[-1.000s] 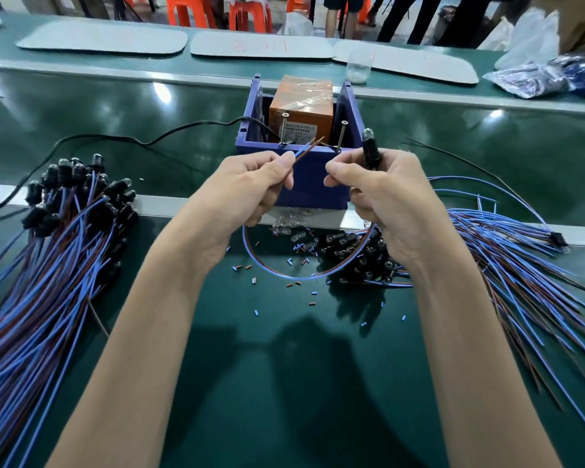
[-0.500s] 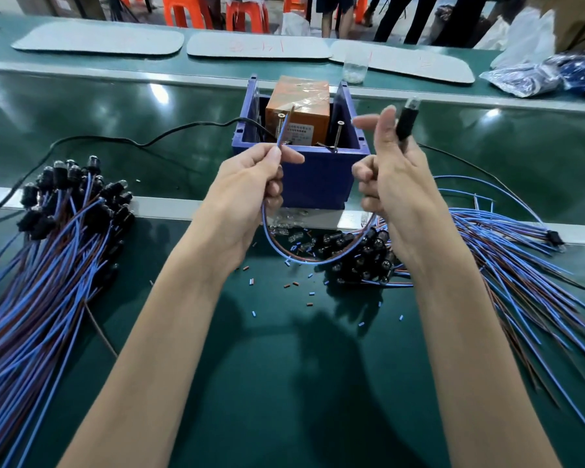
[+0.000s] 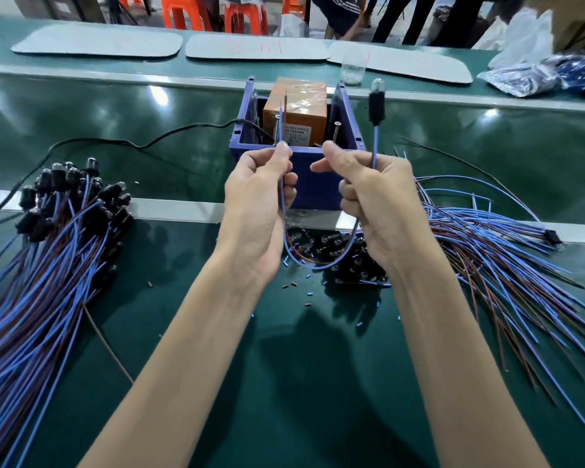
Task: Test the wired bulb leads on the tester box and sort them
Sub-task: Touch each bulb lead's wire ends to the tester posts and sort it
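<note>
The biggest change I see over the last second is in the right hand (image 3: 375, 194). It had the black socket tucked into its fist, then flicked its fingers open, and now it has slid down the wire. The bulb lead (image 3: 376, 106) now stands on its blue wire above the knuckles, glass tip uppermost. That hand's fingers are curled round the wire, with the thumb stretched toward the other hand. The left hand (image 3: 260, 187) pinches the two bare ends between thumb and forefinger. They point straight up above its fingertips, where a second ago they slanted across toward the right screw (image 3: 336, 131). The slack sags in a loop below both palms. Just beyond the left fingertips stands the left screw (image 3: 277, 128) of the tester box (image 3: 247, 130), and the blue end crosses it from where I watch; I cannot tell whether they touch. Nothing rests on the right screw, just beyond the right thumb. I see no glow in the bulb. I judge the contact broken. This lead is either being presented again or is bound for the sorted pile (image 3: 48, 238) out past the left wrist. The untested heap (image 3: 487, 251) lies outside the right wrist.
</note>
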Motion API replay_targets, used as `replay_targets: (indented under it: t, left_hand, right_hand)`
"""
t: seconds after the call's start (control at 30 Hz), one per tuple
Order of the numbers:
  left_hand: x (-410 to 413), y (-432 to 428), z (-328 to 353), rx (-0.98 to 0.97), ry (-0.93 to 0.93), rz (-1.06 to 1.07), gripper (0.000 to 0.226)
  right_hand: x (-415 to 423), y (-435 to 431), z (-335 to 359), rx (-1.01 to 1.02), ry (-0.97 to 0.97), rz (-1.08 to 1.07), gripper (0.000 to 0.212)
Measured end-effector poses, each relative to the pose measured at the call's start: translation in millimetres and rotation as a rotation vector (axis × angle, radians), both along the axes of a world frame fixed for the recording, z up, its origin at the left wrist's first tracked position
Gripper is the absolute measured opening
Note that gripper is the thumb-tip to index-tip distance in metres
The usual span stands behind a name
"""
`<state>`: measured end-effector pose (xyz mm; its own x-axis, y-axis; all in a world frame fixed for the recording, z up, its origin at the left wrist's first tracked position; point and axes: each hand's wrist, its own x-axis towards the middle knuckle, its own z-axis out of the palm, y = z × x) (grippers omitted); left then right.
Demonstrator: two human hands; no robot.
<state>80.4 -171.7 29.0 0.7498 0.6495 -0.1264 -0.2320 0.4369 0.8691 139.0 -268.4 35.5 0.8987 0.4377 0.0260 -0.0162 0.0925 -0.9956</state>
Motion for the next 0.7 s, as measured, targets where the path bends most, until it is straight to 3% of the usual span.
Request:
replay_targets:
  t: [0.13,0.43,0.7]
  left_hand:
    - [-1,-8,2,-0.009,-0.015,-0.057,0.016]
    - [0,-7,2,-0.093,-0.017,-0.055,0.016]
    - [-2,11,-5,0.192,0.041,0.233,0.012]
  right_hand:
    - [-5,5,-3,0.029,0.011,0.105,0.008]
    - [-2,3,-2,0.022,0.032,0.116,0.015]
    - [8,-2,0,0.141,0.077,-0.073,0.013]
